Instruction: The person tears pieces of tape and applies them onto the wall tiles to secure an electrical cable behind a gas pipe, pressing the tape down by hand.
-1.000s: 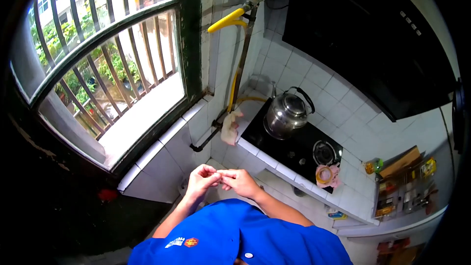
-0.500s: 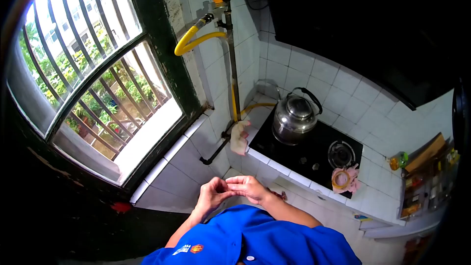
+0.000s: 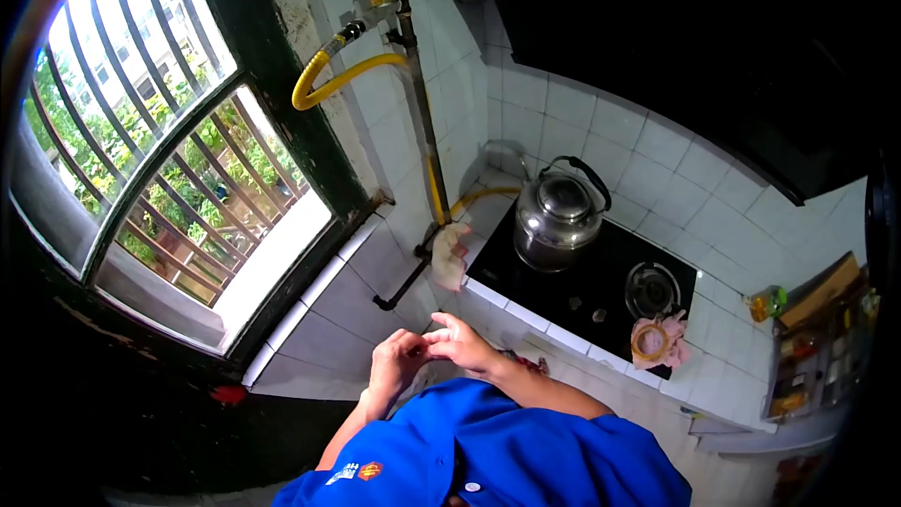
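My left hand and my right hand meet in front of my blue shirt, below the counter edge. The left fingers are curled in a pinch. My right hand's fingertips touch the left ones, with one finger lifted away from the rest. Anything between the fingertips is too small or hidden to make out. Past the hands, a pale cloth hangs by the pipe at the counter's left end. A metal kettle with a black handle stands on the black gas stove.
A pink cloth with a tape-like ring lies on the stove's front right corner. To the left is a barred window. A yellow hose joins the wall pipe. The dark range hood overhangs the stove. Bottles stand in a rack at right.
My view has shifted slightly, so the room sits a little further left. The right hand's upper finger has lifted from the left hand; both hands stay together.
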